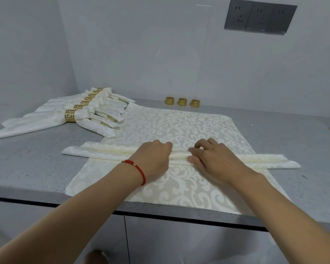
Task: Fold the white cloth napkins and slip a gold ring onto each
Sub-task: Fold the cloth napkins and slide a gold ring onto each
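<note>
Hands are both on the long folded strip of white patterned cloth napkin (107,152), which lies across a flat spread napkin (179,122) on the speckled grey countertop (36,164): left hand (152,159) has its fingers curled over the middle fold, right hand (210,159) pinches it just beside. Finished ringed napkins (80,115) sit back left, and three loose gold cut-out rings (182,101) line up near the wall.

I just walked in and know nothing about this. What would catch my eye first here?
Two hands, left hand and right hand, grip a long folded napkin across a patterned cloth on the grey counter. At the back left lies a row of finished napkins in gold rings. Three spare gold rings stand by the wall.
</note>
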The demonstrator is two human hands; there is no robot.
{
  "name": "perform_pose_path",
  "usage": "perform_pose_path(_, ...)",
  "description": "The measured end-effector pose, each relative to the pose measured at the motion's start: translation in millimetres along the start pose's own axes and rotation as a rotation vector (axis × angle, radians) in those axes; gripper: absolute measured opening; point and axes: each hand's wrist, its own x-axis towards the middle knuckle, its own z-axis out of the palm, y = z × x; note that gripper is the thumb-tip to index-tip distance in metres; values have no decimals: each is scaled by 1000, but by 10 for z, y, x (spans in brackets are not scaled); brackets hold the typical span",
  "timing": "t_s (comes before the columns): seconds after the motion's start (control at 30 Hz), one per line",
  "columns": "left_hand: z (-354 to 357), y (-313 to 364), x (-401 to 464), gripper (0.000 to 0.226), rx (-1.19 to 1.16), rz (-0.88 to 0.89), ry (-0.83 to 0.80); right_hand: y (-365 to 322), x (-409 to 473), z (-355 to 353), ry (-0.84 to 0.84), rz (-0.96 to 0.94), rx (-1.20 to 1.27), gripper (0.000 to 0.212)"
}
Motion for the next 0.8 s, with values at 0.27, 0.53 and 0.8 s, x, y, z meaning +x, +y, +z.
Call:
perform_pose_path(0.27,144,-14,-280,28,-57,22,102,-169,-420,-82,-27,-28,71,68)
perform_pose_path(0.53,136,67,-593,41,-53,60,124,-148,-590,-76,-23,-55,4,67)
perform_pose_path(0.8,142,162,-673,47,-51,53,154,-418,107,-298,157,26,73,49)
